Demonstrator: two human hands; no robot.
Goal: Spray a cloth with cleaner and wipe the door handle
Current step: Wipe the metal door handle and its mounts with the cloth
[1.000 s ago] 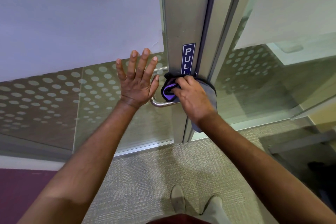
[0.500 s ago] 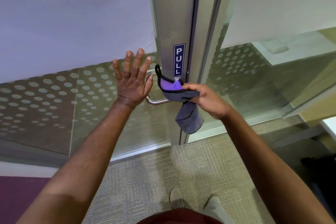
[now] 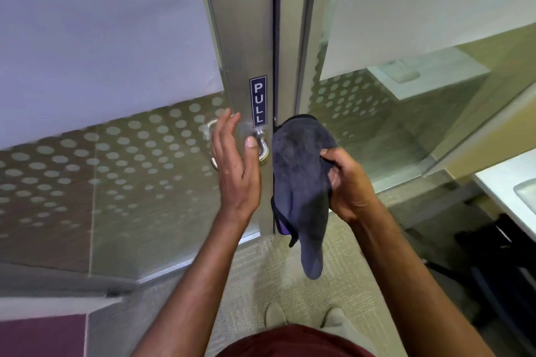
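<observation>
Locate the door handle (image 3: 262, 148) on the metal door stile (image 3: 246, 38), directly below the PULL sign (image 3: 258, 101). It is a curved steel lever: one end enters the stile beside the lower end of the sign, and the bar appears to run leftward across the dotted glass panel (image 3: 116, 168), so its long axis lies roughly level, at right angles to the stile's edge.

Your right hand (image 3: 348, 182) grips the cloth (image 3: 298, 182). The fingers are curled closed on its right edge, and the cloth hangs slack, long axis vertical, top near the foot of the sign and tail down toward the carpet (image 3: 261, 284). The cloth is just right of the handle, apart from it, across the dark seam of the door edge.

Your left hand (image 3: 235, 165) is open and empty, fingers straight and together, edge-on in front of the bar. It is nearer the handle and hides much of it. Contact with the bar cannot be confirmed.

Judgement: whether the wipe is complete cannot be read here. If another pass is needed, carry the cloth left across the seam and follow the bar's level axis. First move the left hand aside.
</observation>
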